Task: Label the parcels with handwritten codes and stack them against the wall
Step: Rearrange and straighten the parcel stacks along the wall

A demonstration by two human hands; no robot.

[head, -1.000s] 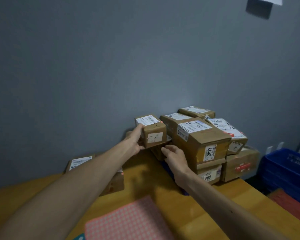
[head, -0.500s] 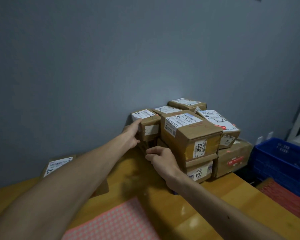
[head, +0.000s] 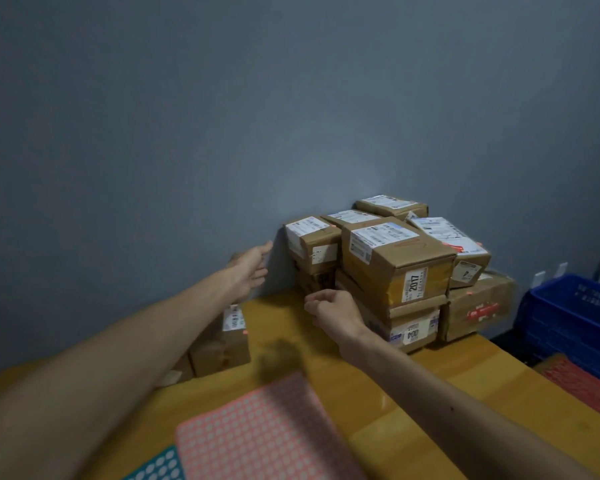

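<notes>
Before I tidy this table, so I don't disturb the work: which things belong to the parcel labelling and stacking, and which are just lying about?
Job:
parcel stack against the wall
lone parcel on the table, left
pink dotted sheet, likely stickers
teal dotted sheet, probably

Lying about, it seems:
blue crate, right
red sheet in front of it

**Q:** What is the supporting surface?
**A:** Desk (head: 492,365), yellow-brown wood with a glossy finish, filling the lower field.

**Q:** What lies at the near edge?
**A:** Pink sheet (head: 257,434) with rows of pale dots, lying flat. A teal dotted sheet (head: 160,469) shows at its lower left corner; which overlaps which cannot be told.

**Q:** And at the right?
**A:** Blue plastic crate (head: 568,317), beyond the desk's right end. A red dotted sheet (head: 586,386) lies just in front of it. Two small white fittings (head: 538,276) stand behind the crate, too blurred to identify.
</notes>
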